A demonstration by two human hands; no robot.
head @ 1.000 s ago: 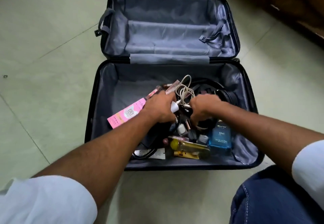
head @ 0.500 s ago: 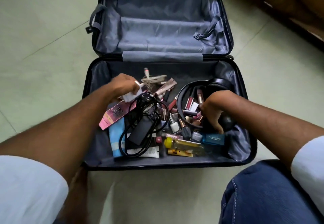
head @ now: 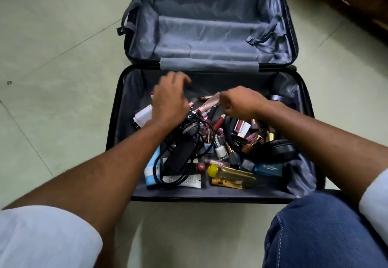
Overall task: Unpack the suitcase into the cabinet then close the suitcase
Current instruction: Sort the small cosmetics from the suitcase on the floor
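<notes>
The black suitcase (head: 210,197) lies open on the floor, and its grey-lined lid half (head: 210,26) holds nothing. The near half holds a jumble: a white charger (head: 143,116), a black adapter with cable (head: 180,154), black headphones (head: 277,150), a yellow bottle (head: 231,173), a blue box (head: 268,169), a light blue tube (head: 151,170), and several lipsticks and nail polishes (head: 220,151). My left hand (head: 171,99) hovers over the pile's far left, fingers loosely spread and holding nothing. My right hand (head: 241,104) hangs over the cosmetics, its curled fingers pointing down and hiding their tips.
Pale tiled floor (head: 52,47) surrounds the suitcase. Dark wooden furniture (head: 361,1) stands at the far right corner. My knee in blue jeans (head: 315,232) is just in front of the suitcase's near right corner.
My left hand has let go of the white charger and cable, which now lie in the suitcase, and moved further away. My right hand has lifted off the headphones and shifted left.
</notes>
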